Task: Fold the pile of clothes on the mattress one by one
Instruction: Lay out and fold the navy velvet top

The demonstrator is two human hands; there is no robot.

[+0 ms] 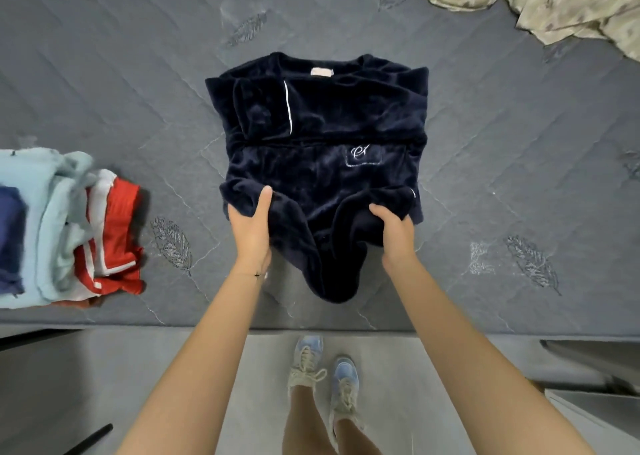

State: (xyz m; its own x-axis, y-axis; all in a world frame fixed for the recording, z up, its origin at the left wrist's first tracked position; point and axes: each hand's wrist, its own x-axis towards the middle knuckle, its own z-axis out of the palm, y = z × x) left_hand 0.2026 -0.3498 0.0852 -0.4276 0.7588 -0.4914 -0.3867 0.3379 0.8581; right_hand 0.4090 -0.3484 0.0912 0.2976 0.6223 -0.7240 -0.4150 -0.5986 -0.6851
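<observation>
A dark navy velvety top (322, 122) with white piping and a small embroidered pocket lies partly folded in the middle of the grey quilted mattress (485, 163). Its near hem is bunched and lifted. My left hand (252, 226) grips the near left edge of the hem, thumb on top. At the near right edge, my right hand (394, 229) holds the hem with its fingers tucked under the fabric. A loose fold of the garment hangs down between my two hands toward the mattress edge.
A stack of folded clothes (69, 226) in light blue, navy and red with white stripes sits at the left. A crumpled beige patterned cloth (554, 0) lies at the far right corner. My feet in sneakers (325, 375) stand on the floor below the mattress edge.
</observation>
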